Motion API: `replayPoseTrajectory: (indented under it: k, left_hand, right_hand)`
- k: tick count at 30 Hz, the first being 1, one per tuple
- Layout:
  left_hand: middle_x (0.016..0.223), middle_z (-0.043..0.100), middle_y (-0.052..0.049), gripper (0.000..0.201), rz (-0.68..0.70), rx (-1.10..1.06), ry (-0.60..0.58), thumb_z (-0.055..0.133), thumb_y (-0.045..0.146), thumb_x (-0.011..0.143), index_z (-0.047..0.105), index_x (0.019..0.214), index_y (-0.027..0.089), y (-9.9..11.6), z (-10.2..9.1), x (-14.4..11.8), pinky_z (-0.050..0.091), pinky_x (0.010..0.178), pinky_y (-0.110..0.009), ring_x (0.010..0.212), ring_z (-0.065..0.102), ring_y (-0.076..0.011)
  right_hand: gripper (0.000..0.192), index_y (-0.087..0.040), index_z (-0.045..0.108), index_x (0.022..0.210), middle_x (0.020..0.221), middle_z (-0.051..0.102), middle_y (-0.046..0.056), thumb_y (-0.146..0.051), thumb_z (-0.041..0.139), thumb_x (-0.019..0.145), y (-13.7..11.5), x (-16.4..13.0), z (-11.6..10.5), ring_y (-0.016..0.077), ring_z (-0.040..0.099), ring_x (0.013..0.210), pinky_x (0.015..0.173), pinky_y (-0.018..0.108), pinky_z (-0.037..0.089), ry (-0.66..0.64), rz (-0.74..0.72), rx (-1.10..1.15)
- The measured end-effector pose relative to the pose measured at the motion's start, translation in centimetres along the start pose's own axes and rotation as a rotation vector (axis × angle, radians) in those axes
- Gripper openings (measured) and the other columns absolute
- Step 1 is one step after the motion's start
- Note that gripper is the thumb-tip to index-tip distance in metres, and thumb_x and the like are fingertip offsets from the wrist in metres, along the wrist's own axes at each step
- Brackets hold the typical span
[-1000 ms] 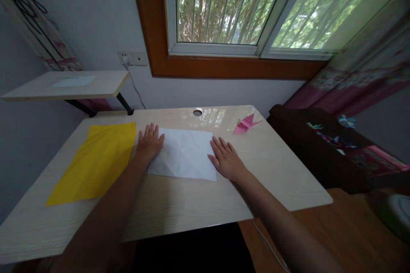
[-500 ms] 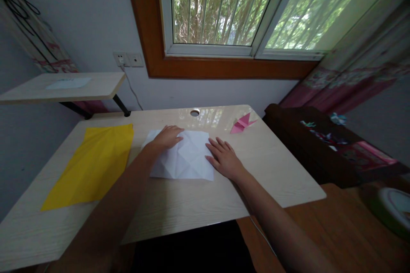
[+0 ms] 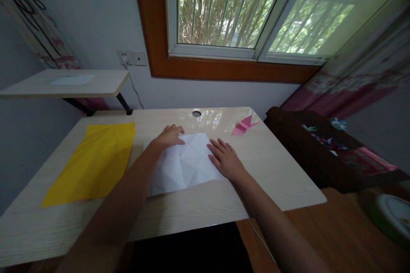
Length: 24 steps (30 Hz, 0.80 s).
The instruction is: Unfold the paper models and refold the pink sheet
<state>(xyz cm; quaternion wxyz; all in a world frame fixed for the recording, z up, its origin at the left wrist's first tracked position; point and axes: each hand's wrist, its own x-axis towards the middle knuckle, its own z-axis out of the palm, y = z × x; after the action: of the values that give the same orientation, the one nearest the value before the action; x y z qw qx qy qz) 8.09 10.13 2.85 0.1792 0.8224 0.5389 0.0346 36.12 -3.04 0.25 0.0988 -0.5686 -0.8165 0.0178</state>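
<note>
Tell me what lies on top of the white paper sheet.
On the white paper sheet rest both hands: the left hand at its far edge, the right hand on its right side. Paper beneath the hands and left forearm is hidden.

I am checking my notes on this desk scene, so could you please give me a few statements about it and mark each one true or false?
1. Both hands rest on the white paper. True: the left hand lies at its far edge, the right hand at its right edge.
2. The yellow paper lies to the right of the white sheet. False: it lies to its left.
3. The pink folded paper figure is held in the right hand. False: it sits alone on the desk, beyond that hand.
4. The white paper shows crease lines. True.
5. The yellow paper lies flat, untouched by either hand. True.
</note>
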Motion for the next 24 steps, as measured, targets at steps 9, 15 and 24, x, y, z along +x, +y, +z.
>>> replayPoseTrajectory:
  k: [9, 15, 24]
  left_hand:
    - [0.125, 0.067, -0.010, 0.058, 0.000, -0.234, -0.033, 0.076, 0.029, 0.074, 0.064, 0.130, 0.021, -1.0, -0.6, -1.1, 0.049, 0.090, -0.030, 0.107, 0.066, -0.0249]
    - [0.115, 0.071, -0.011, 0.048, 0.019, -0.367, 0.033, 0.065, 0.026, 0.079, 0.067, 0.126, 0.017, -2.0, -1.7, -2.4, 0.050, 0.085, -0.031, 0.101, 0.067, -0.0238]
    - [0.096, 0.067, -0.004, 0.052, -0.015, -0.705, 0.221, 0.067, 0.047, 0.082, 0.066, 0.130, 0.025, -4.9, -7.9, -8.1, 0.045, 0.066, -0.026, 0.080, 0.063, -0.0172]
  right_hand:
    - [0.047, -0.026, 0.049, 0.149, 0.160, 0.040, 0.003, -0.038, 0.043, 0.104, 0.0, 0.1, 0.5, 0.0318, 0.033, 0.150, 0.121, 0.056, 0.029, 0.044, 0.010, 0.002]
    - [0.048, -0.026, 0.047, 0.149, 0.156, 0.047, 0.006, -0.041, 0.044, 0.104, 0.7, 0.1, 0.8, 0.0315, 0.038, 0.147, 0.119, 0.056, 0.033, 0.116, 0.001, 0.118]
    - [0.041, -0.024, 0.059, 0.140, 0.142, 0.060, 0.009, -0.037, 0.049, 0.101, 1.4, 0.3, 1.3, 0.0288, 0.050, 0.138, 0.117, 0.053, 0.039, 0.250, -0.054, 0.216]
